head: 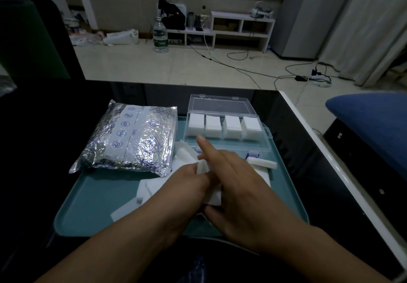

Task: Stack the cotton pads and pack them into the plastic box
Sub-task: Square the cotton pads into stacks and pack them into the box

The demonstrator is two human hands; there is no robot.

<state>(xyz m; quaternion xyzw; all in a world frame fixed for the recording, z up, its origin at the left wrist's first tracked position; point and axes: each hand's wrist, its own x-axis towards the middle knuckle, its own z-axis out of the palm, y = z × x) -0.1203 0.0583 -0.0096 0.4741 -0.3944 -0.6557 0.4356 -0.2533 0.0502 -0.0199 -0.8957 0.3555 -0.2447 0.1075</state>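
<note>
A clear plastic box stands open at the back of a teal tray, with several white stacks of cotton pads in its far row. In front of it my left hand and my right hand meet over a small stack of cotton pads, which both hands grip. My right index finger sticks out toward the box. Loose white pads lie on the tray under and around my hands, and another small stack lies to the right.
A silver foil bag lies on the tray's left side, partly over the dark table. The table's white edge runs along the right. A blue cushion sits beyond it. Cables and a water bottle are on the floor.
</note>
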